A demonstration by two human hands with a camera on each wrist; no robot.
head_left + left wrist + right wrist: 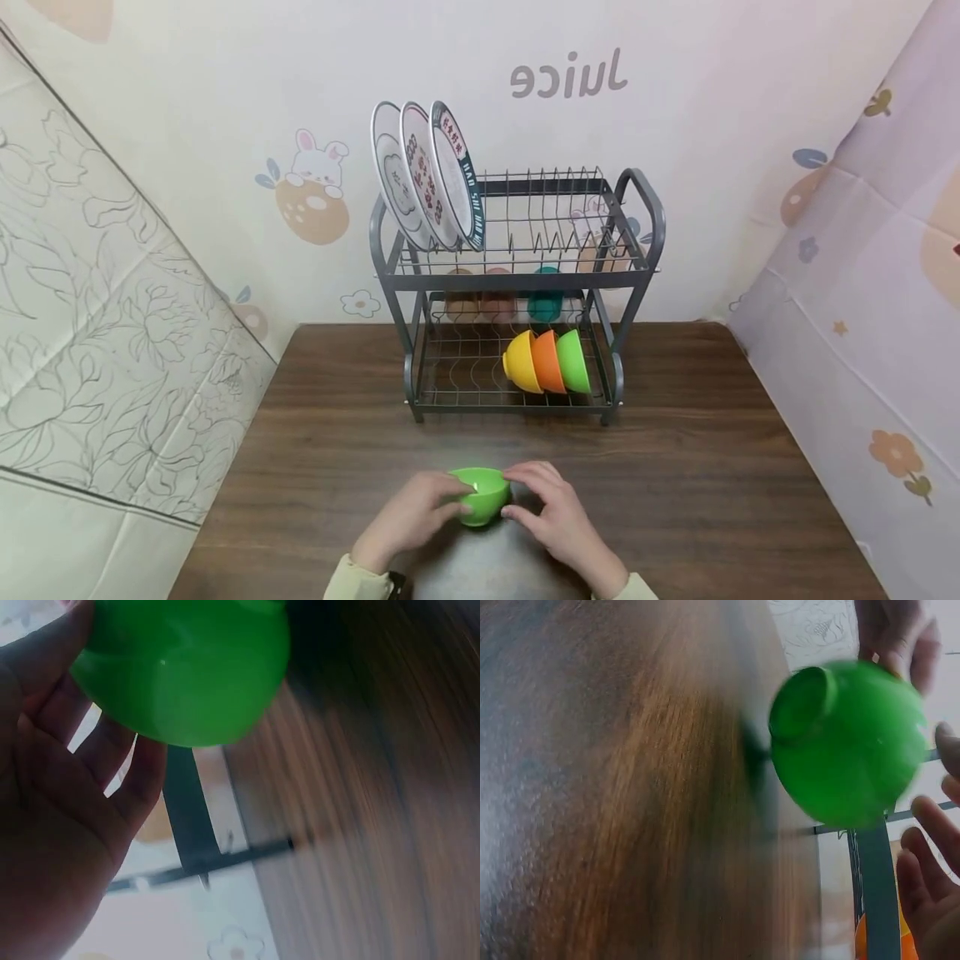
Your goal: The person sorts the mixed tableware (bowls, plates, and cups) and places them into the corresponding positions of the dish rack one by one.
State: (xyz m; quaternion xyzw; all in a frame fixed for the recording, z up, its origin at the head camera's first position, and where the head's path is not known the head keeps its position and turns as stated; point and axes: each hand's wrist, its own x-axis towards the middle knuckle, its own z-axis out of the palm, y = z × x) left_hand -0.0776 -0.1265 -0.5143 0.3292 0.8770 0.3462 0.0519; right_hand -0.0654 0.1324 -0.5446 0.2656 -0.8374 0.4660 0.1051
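A small green bowl is near the front middle of the brown wood-grain table, its mouth facing up. My left hand grips it by the left side, thumb on the near outside and fingers at the rim. In the left wrist view those fingers lie along the smooth green wall of the bowl. My right hand is at the bowl's right side with fingers spread and loosely bent. The right wrist view shows a gap between the right hand and the bowl, whose foot appears slightly off the table.
Behind the bowl stands a two-tier dark metal dish rack. Three plates lean in its upper left. Below are yellow, orange and green bowls, with three tinted cups behind. Patterned cloth walls surround the table.
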